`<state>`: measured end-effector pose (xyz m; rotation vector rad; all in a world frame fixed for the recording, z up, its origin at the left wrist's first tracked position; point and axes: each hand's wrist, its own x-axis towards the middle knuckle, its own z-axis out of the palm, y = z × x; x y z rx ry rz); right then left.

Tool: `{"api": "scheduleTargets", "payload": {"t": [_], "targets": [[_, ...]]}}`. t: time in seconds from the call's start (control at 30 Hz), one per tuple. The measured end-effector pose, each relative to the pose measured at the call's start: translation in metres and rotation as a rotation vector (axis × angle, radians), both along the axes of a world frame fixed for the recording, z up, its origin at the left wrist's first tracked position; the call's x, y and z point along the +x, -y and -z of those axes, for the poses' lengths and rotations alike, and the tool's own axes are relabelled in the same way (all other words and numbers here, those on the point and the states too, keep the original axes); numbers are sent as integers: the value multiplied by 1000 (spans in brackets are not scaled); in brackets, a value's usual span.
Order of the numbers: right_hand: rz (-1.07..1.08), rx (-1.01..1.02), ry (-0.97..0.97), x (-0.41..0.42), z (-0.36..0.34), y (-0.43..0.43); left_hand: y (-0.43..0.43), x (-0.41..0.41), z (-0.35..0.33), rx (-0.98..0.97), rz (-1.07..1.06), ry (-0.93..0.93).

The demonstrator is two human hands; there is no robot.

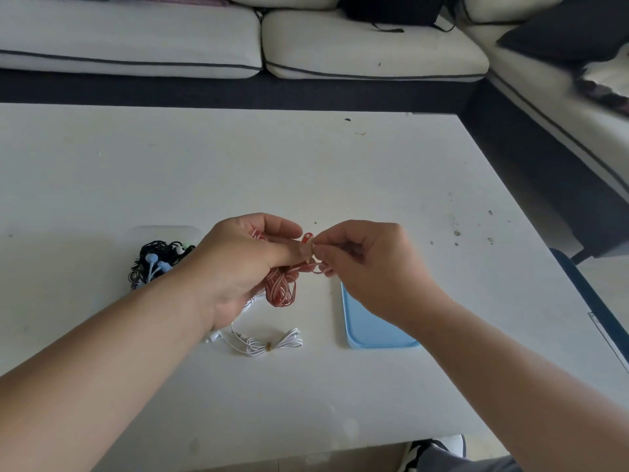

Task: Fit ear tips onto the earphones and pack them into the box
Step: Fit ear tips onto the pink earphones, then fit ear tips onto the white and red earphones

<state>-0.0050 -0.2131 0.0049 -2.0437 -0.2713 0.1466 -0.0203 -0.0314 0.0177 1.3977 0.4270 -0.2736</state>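
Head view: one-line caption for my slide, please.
Over a white table, the left hand holds coiled red earphones while the right hand pinches at one earbud; white earphones lie nearby.

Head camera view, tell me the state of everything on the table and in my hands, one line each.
Red earphones: coiled, held above the table.
Left hand: grips the coil.
Right hand: pinches at the earbud end.
White earphones: coiled, tied, lying on the table.
Clear box: open, holds black and blue earphones.
Blue lid: off, flat on the table.
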Motion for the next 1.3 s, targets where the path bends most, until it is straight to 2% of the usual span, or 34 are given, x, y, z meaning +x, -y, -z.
{"api": "scheduleTargets", "payload": {"t": [0.1, 0.27, 0.4, 0.63, 0.8, 0.93, 1.1, 1.2, 1.3], "targets": [[-3, -23, 43, 0, 8, -4, -3, 1, 4, 7, 10, -9], [-8, -29, -132, 5, 9, 2, -1, 3, 19, 79, -4, 6], [36, -122, -189, 10, 17, 6, 4, 0, 39, 273, 8, 27], [9, -173, -342, 9, 27, 5, 12, 4, 56, 300, -2, 17], [-40, -238, -379, 11, 31, 0, 14, 4, 69, 392, 16, 45], [-62, -292, -383, 10, 34, -1, 19, 7, 81, 577, 70, 82], [-53, -281, -379, 10, 30, -1, 20, 9, 75, 548, 174, 97], [-9, -255, -396, 14, 27, -1, 11, 7, 66, 652, 278, 136], [14, -278, -370, 17, 26, -6, -6, 4, 52, 713, 266, 216]]}}
